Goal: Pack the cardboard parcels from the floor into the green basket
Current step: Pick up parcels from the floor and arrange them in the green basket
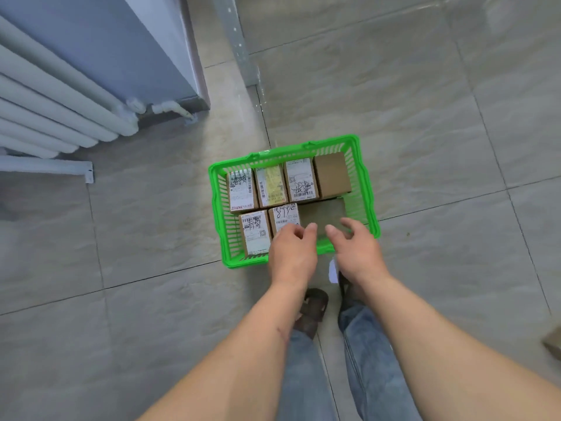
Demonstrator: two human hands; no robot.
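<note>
Over green basket (218, 189), left hand (293, 253), right hand (358, 250), fingers spread

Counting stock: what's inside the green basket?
Seven cardboard parcels in the green basket: four in the far row, three near. Both hands, left hand and right hand, cover the near parcels' front ends.

Looks like a back room or parcel pickup point in a plain indoor building. Large glossy grey floor tiles (394, 101) throughout. White column radiator (51, 101) on a blue-grey wall (121, 41) at ten o'clock. Grey metal shelving upright (236, 41) at twelve. Green shopping basket (218, 214) of labelled cardboard parcels (241, 189) at centre.
</note>
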